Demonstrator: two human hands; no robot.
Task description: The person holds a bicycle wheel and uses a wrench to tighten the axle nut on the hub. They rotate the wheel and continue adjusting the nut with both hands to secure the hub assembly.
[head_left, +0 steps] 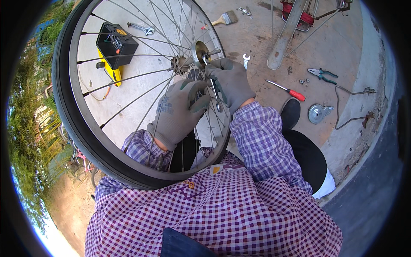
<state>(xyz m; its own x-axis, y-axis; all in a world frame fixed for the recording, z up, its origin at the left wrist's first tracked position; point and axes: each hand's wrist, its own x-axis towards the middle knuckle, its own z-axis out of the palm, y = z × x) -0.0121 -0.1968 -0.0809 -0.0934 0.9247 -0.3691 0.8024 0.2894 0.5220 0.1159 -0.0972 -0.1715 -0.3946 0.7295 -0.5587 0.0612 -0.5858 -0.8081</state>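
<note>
1. Two gloved hands at the hub (182, 64) of a bicycle wheel (128, 92), propped upright against the lap, rim toward the chest.
2. Right hand (231, 81): fingers curled and pressed around a slim metal spanner (215, 92), held from the near side of the spokes; head of the tool up at the axle end (209, 53), handle hanging down toward the wrist.
3. Left hand (177, 111): seen through the spokes, on the far side of the wheel, fingers bent and partly closed just below the hub; what they grip, if anything, cannot be told.
4. Key relation: hub just above and slightly left of both sets of fingers, axle sticking out to the right, toward the right hand, which sits nearer the nut; spanner's long axis running almost straight up and down.
5. Look of the wheel: black tyre, silver rim, thin steel spokes, brassy disc (200, 51) beside the hub.
6. Scattered on the concrete floor (342, 51): red-handled screwdriver (287, 90), green pliers (322, 75), paintbrush (227, 18), open-ended wrench (246, 60), round metal cover (319, 113), black and yellow box (114, 45).
</note>
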